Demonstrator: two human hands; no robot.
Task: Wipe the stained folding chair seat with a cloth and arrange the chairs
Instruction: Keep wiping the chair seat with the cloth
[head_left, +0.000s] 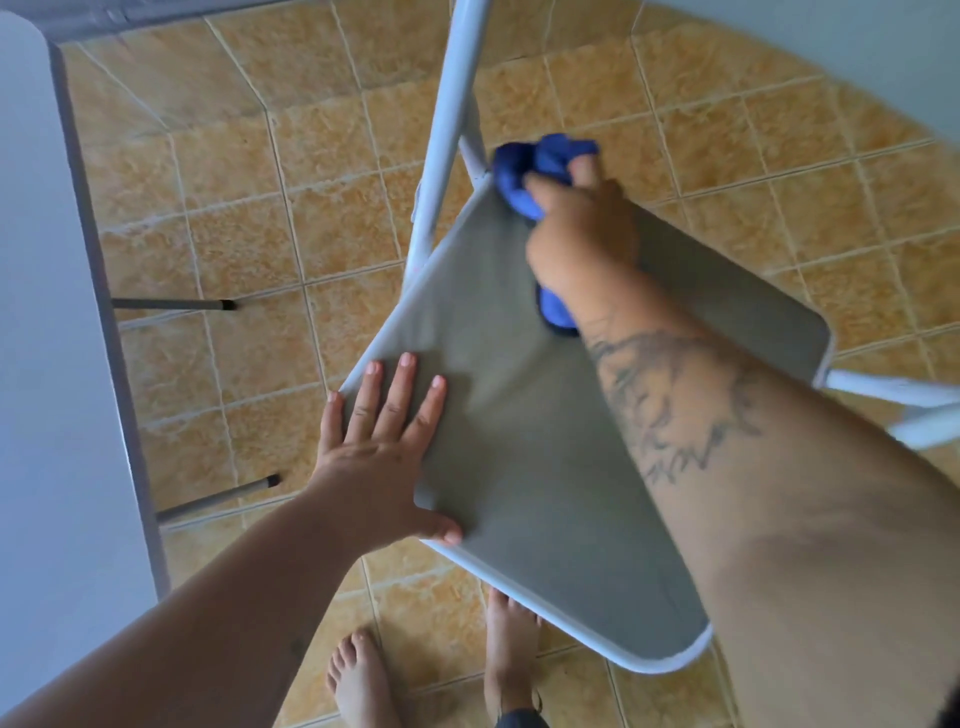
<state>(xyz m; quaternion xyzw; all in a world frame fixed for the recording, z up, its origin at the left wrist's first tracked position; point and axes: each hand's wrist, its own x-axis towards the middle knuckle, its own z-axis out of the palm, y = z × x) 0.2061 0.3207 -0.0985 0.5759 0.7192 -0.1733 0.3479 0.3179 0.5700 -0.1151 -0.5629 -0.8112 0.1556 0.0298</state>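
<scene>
The grey folding chair seat (519, 441) fills the middle of the view, tilted so that one corner points toward eleven o'clock and another toward five o'clock, with its pale tubular chair frame (447, 130) rising toward twelve o'clock. The right hand (582, 234) is at the seat's far corner, about one o'clock from the seat's centre, fingers curled tight around a bunched blue cloth (535, 166); part of the cloth also shows below the wrist, so the wad is gripped in the fist and not laid flat. The left hand (384, 441) lies palm down on the near left corner at about nine o'clock, fingers spread and flat on the fabric, thumb hooked along the front edge, steadying the seat. No stain is plain from here; the fabric looks evenly grey, though motion blur may hide marks. To do the wiping well, the left hand should probably keep its firm downward press so the chair does not skid on the tiled floor (260, 234), while the right works the cloth in overlapping strokes from the far corner back toward six o'clock, opening the wad a little for more contact. A white table (52, 312) stands at nine o'clock, its legs near the chair, so the elbow needs room. Bare feet (358, 675) stand at six o'clock.
</scene>
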